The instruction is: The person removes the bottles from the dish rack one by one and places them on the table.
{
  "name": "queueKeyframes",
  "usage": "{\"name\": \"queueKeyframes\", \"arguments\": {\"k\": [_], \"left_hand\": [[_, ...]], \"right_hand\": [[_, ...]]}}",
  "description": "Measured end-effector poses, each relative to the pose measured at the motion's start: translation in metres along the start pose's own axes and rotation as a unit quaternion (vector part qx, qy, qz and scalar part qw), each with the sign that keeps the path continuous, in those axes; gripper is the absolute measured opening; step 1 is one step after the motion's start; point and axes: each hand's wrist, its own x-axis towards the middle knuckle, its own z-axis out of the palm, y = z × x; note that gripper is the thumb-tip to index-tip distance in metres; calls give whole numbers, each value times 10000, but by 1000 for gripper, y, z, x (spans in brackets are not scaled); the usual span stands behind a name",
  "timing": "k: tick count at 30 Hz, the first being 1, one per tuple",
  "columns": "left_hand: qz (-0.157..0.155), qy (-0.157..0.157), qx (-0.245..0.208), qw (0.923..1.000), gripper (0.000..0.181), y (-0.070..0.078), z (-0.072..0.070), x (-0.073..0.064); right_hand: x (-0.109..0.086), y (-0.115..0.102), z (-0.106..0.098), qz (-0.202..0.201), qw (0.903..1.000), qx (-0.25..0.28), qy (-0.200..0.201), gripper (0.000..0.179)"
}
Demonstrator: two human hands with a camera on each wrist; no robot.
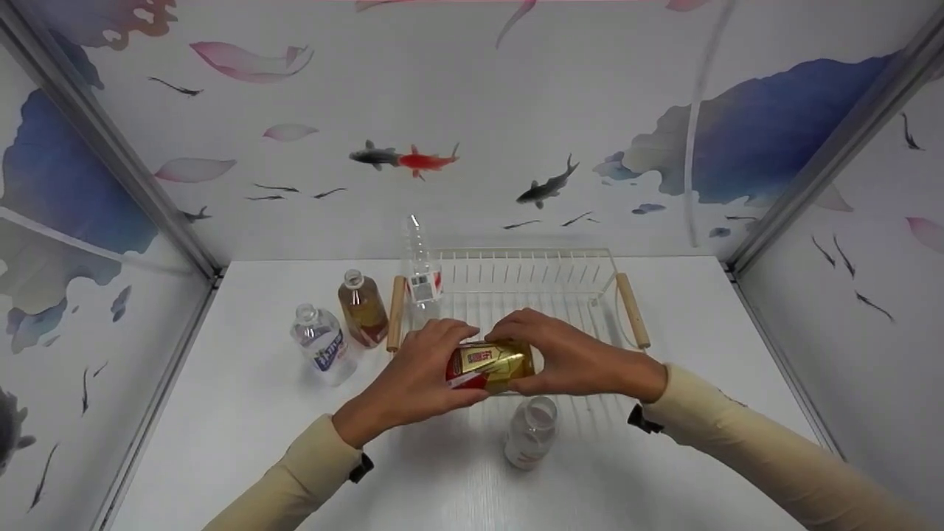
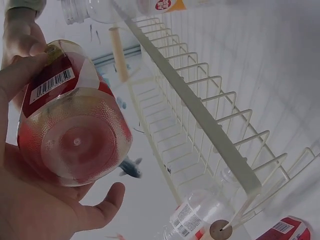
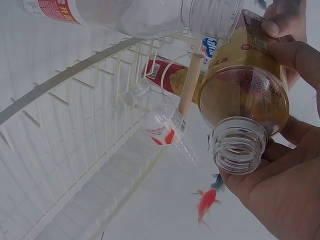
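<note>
Both hands hold a clear plastic bottle (image 1: 487, 363) with a gold and red label, lying sideways above the front of a wire rack (image 1: 527, 252). My left hand (image 1: 420, 372) grips the base end, which faces the camera in the left wrist view. Around the neck end curls my right hand (image 1: 571, 358). The right wrist view shows the threaded neck (image 3: 240, 145) without a cap. Just in front of the hands, a clear uncapped bottle (image 1: 532, 431) stands on the white table.
The rack has wooden handles (image 1: 632, 310) at both ends. By its left handle is a tall clear bottle (image 1: 424, 287). Farther left stand a brown-tinted bottle with a gold label (image 1: 363, 310) and a clear bottle with a blue label (image 1: 324, 346). Printed walls enclose the table.
</note>
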Motion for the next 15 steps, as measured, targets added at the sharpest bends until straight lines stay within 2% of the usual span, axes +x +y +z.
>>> {"name": "queueKeyframes", "arguments": {"k": [9,15], "left_hand": [[-22,-92,251,9996,70,2,3,1],[-130,-172,243,9995,66,5,4,1]], "right_hand": [[1,-6,3,-39,10000,69,-5,58],[3,-7,3,-314,9995,65,21,57]]}}
